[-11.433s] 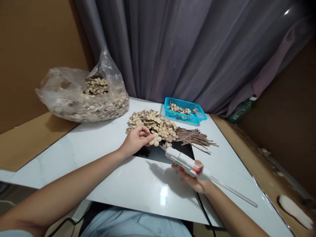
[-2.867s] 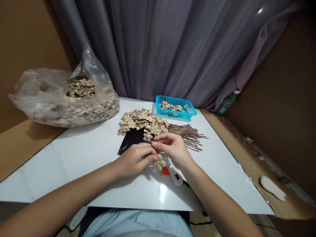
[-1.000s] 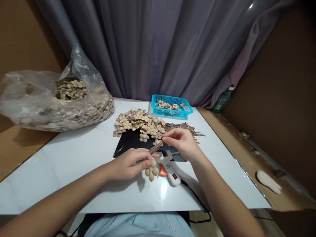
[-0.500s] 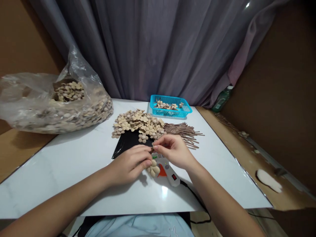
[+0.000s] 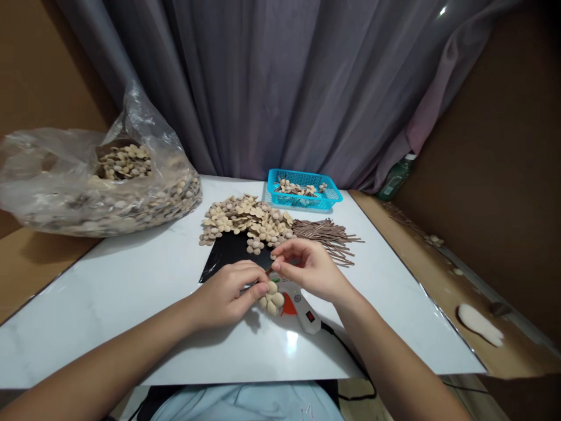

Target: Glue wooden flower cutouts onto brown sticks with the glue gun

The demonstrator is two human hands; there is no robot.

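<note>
My left hand (image 5: 239,295) is closed, thumb against fingers, on a beige felt-like flower (image 5: 272,299) with rounded petals. Close beside it my right hand (image 5: 309,269) pinches a short brown stem (image 5: 269,270) whose lower end meets the left fingertips; whether it touches the flower is hidden. Under both hands lies a white hot glue gun (image 5: 309,323) with an orange trigger, a red switch and a black cord. Behind the hands a black sheet (image 5: 223,254) lies on the white table, with a pile of similar flowers (image 5: 245,216) along its far edge.
Brown stems (image 5: 326,234) lie in a bundle right of the pile. A blue basket (image 5: 326,203) behind holds flowers and stems. A large clear plastic bag (image 5: 144,216) of flowers fills the left. A green bottle (image 5: 397,178) stands at the right by the curtain (image 5: 263,88).
The flower in my left hand has turned slightly, so its petals face me more. My right hand has shifted a little, and more of the brown stem shows between the hands.
</note>
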